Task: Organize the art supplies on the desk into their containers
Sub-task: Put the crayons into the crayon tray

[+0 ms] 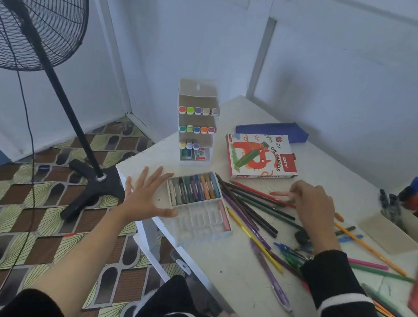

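Desk point(228, 263): tray point(197, 205) near left; pencils point(249, 204) right of it; marker rack point(196, 127) far left; pastel box point(260, 156) behind pencils; pouch point(272, 129) behind box.

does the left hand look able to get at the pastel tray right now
Probably yes: the left hand is open and empty, its thumb is at the edge of the tray, and nothing lies between them.
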A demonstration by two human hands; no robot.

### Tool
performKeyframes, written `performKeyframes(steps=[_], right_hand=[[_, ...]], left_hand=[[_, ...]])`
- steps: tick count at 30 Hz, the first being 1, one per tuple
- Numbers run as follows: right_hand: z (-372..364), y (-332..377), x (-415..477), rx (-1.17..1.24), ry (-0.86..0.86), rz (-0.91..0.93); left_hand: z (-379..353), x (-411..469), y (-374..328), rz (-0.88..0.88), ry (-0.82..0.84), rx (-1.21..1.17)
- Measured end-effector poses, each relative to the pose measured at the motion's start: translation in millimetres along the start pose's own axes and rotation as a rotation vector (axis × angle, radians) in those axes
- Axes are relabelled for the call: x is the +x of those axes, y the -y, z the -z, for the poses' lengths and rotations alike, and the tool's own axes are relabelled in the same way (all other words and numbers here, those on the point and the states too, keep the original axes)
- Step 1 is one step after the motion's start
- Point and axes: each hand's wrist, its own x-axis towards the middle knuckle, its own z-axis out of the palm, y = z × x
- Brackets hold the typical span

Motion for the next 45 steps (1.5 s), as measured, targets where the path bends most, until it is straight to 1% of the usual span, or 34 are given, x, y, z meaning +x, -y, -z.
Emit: performKeyframes(steps=[3, 6, 8, 10, 13, 15, 17, 19, 20, 23, 26, 29, 33, 38, 40, 42, 43, 45], right_hand=[[8, 3, -7, 0.166, -0.177, 0.027], [13, 18, -21, 0.436, -0.226, 0.0], [16, 36, -32, 0.651, -0.182, -0.079], [14, 54, -44, 0.809, -0.144, -0.115], [2, 76, -60, 0.908, -0.066, -0.058], [-8, 86, -67, 0.929, -0.022, 0.049], [-17, 93, -73, 0.907, -0.014, 0.239], [-25, 97, -78, 0.752, -0.047, 0.446], [-27, 98, -81, 0.646, -0.058, 0.518], [-35, 97, -88, 0.428, -0.046, 0.623], [-37, 93, -88, 0.368, -0.003, 0.674], [-36, 92, -89, 0.371, -0.017, 0.641], [-39, 96, -90, 0.337, 0.028, 0.6], [-34, 94, -83, 0.464, 0.073, 0.52], [-25, 86, -74, 0.552, 0.019, 0.466], [-18, 68, -63, 0.555, -0.072, 0.355], [-15, 57, -55, 0.491, -0.095, 0.275], [-10, 31, -38, 0.311, -0.079, 0.088]], left_hand=[[0, -1, 0, 0.001, 0.002, -0.013], [0, -1, 0, 0.0, -0.001, -0.013], [0, -1, -1, 0.002, -0.002, -0.01], [0, 0, -1, 0.002, -0.003, -0.011], [1, -1, -2, 0.005, -0.002, -0.009], [1, -1, -2, 0.004, -0.002, -0.014], [1, -2, -3, 0.005, 0.002, -0.024], [2, -2, -3, 0.002, 0.002, -0.03], [2, -2, -3, 0.0, 0.003, -0.033], [2, -2, -2, -0.004, 0.0, -0.033], [2, -2, -3, 0.0, -0.001, -0.033], [1, -2, -3, 0.003, -0.001, -0.033], [1, -2, -3, 0.002, -0.004, -0.038], [3, -3, -3, -0.001, 0.001, -0.048], [2, -2, -2, -0.001, 0.002, -0.04], [2, -2, -2, 0.0, 0.001, -0.037], [2, -2, -2, 0.002, 0.0, -0.037], [2, -2, -1, 0.002, -0.001, -0.037]])
